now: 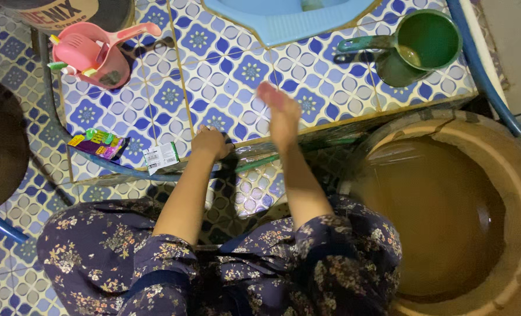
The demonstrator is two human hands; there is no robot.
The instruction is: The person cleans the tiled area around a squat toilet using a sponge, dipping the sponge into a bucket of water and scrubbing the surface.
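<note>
2 hands: left hand (211,143) curled shut on a clear plastic sheet (272,153) at the tiled step edge, its long axis running left-right; right hand (279,111) blurred, fingers together, flat above the tiles (155,111); 1 green dipper (427,41), 1 pink dipper (93,55), 2 sachets (99,143).

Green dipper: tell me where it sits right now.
In the head view the green dipper stands at the upper right on the raised tiled platform, just above the big clay water jar and well clear of the right hand.
</note>
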